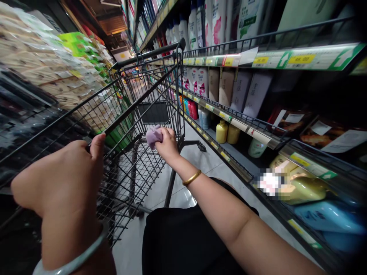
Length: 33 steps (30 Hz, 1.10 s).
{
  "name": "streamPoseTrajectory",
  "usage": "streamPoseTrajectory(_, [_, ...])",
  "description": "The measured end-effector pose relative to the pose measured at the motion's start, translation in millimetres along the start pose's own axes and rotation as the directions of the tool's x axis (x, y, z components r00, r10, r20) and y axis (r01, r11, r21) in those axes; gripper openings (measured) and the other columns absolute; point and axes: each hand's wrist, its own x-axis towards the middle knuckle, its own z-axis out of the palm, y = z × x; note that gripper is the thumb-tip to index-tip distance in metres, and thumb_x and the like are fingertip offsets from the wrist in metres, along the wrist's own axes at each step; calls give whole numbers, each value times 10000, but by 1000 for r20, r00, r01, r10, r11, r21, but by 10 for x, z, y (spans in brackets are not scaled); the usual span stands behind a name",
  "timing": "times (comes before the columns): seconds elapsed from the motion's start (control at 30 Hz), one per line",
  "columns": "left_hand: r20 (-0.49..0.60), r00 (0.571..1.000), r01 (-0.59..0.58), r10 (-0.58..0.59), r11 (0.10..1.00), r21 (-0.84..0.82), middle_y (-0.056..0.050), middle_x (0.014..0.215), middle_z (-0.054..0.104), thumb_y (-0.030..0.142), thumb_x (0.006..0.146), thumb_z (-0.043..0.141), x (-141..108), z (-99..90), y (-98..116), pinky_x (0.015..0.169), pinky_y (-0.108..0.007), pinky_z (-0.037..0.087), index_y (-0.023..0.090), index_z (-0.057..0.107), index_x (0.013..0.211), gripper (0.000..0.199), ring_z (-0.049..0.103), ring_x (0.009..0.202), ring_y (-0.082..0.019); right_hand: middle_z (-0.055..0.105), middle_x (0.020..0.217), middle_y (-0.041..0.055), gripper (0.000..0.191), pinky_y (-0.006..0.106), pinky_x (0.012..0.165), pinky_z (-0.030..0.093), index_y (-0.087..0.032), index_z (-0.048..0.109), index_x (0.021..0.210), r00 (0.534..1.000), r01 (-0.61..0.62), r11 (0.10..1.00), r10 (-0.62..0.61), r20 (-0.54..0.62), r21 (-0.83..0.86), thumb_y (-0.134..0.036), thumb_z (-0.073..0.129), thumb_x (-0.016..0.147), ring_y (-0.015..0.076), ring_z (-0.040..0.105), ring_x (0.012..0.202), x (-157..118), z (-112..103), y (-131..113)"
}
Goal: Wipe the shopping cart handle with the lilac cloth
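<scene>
A black wire shopping cart [169,82] stands in front of me. My left hand [64,172], wearing a pale bangle, is closed at the cart's top rail, its thumb lying along the near end of the bar. Lower down, my right hand [168,144], with a gold bangle on the wrist, grips a crumpled purple cloth [153,136]. The cloth is bunched in the fingers, in front of the cart's wire side. Whether it touches the wires I cannot tell.
Shelves on the right hold shampoo bottles [219,23], yellow bottles [221,131] and a blue bottle [327,215] behind price-tag rails [298,59]. Stacked packages [57,68] line the left. A cart wheel [202,147] rests on the grey tiled floor [187,164].
</scene>
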Motion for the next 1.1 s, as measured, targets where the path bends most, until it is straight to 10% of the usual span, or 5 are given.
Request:
streamPoseTrajectory(0.17, [-45, 995, -78, 84, 990, 122, -235, 851, 698, 747, 861, -96, 26, -38, -5, 642, -506, 495, 207, 746, 1063, 1021, 664, 799, -427, 597, 1165, 93, 434, 399, 1051, 529, -176, 653, 1078, 920, -382, 919, 388, 52, -100, -27, 640, 670, 226, 622, 1075, -61, 76, 200])
streamPoseTrajectory(0.4, [-62, 991, -111, 119, 985, 130, -257, 904, 694, 747, 849, -101, 103, 44, -50, 657, -530, 501, 210, 725, 1115, 1020, 672, 864, -442, 615, 1181, 53, 420, 355, 1107, 488, -233, 627, 1174, 999, -11, 999, 10, 36, 40, -119, 648, 770, 220, 542, 1251, -132, 120, -121])
streamPoseTrajectory(0.6, [-21, 999, 32, -29, 991, 128, -207, 924, 719, 692, 911, 38, 98, -42, 44, 715, -520, 531, 233, 739, 1005, 843, 692, 911, -421, 595, 1190, 144, 452, 464, 1079, 507, -138, 629, 1152, 932, -350, 935, 353, 77, -54, -38, 669, 712, 280, 596, 1155, -106, 90, 70])
streamPoseTrajectory(0.87, [-70, 992, -95, 102, 991, 96, -233, 921, 700, 759, 838, -133, 69, -29, -16, 663, -552, 519, 262, 711, 1064, 1005, 672, 880, -442, 583, 1176, 74, 340, 318, 1095, 483, -209, 660, 1112, 998, 57, 998, -57, 6, 28, -127, 669, 782, 199, 560, 1185, -214, 127, -252])
streamPoseTrajectory(1.1, [3, 991, -132, 132, 988, 79, -249, 974, 691, 758, 853, -75, 71, -89, -8, 675, -546, 507, 257, 703, 1060, 949, 665, 943, -448, 579, 1173, 86, 424, 349, 1041, 537, -196, 666, 1186, 971, -202, 978, 207, 119, -51, -119, 695, 769, 203, 605, 1087, -270, 102, -181])
